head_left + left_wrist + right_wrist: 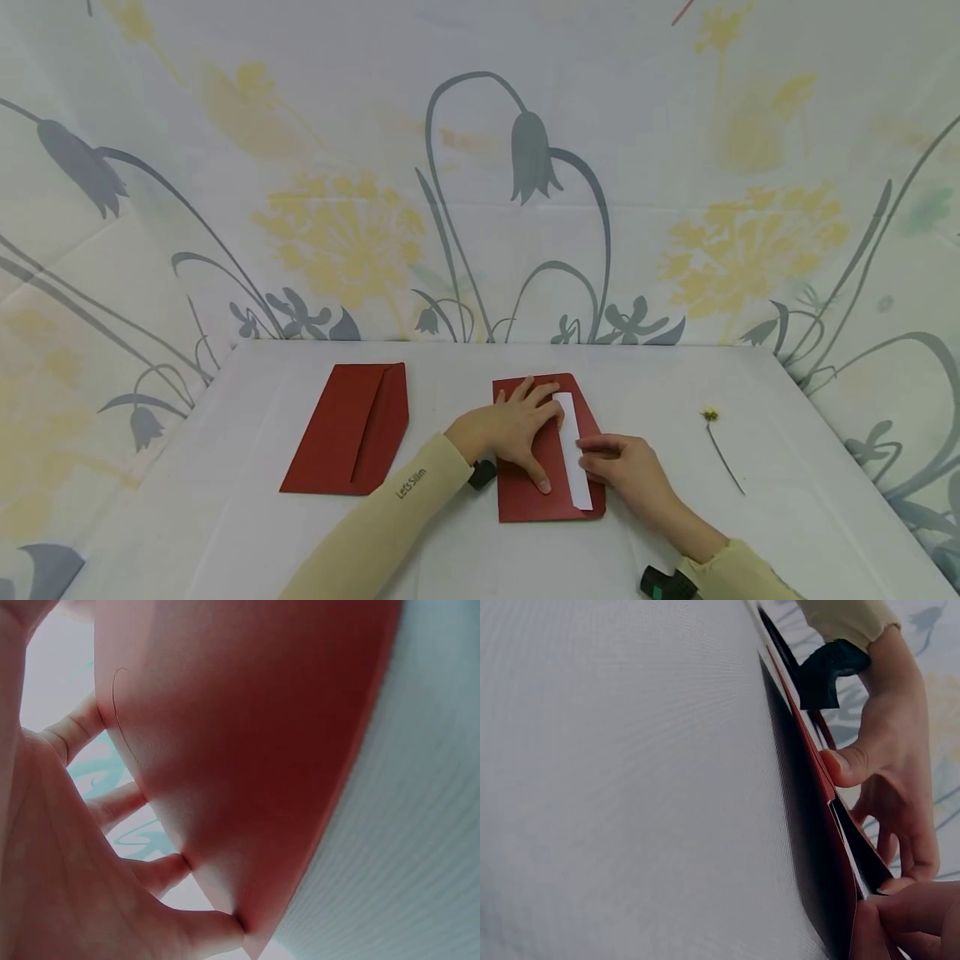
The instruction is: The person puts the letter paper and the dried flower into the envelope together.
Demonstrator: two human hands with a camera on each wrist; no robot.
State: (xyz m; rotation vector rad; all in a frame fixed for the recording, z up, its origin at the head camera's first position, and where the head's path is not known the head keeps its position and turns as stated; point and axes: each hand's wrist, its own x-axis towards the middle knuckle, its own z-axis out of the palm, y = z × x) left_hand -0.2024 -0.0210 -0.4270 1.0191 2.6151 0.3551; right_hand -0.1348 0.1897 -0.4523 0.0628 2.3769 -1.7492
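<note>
A red envelope (525, 500) lies in front of me, with a strip of white paper (572, 450) showing lengthwise out of its opening. My left hand (517, 425) rests spread on the envelope, fingers reaching toward the paper. In the left wrist view, several fingertips of that hand press on the red surface (247, 750). At the right edge, my right hand (626, 467) pinches the white paper between thumb and fingers. The right wrist view shows these fingers (922, 907) at the envelope's gaping edge, where the white paper shows inside.
Another red envelope (337, 433) lies to the left on the white tablecloth (450, 550). A small pale-yellow flower (709, 414) on a thin stem lies to the right. Behind the table hangs a flower-printed cloth (480, 250). Dark wrist devices (663, 583) sit at the cuffs.
</note>
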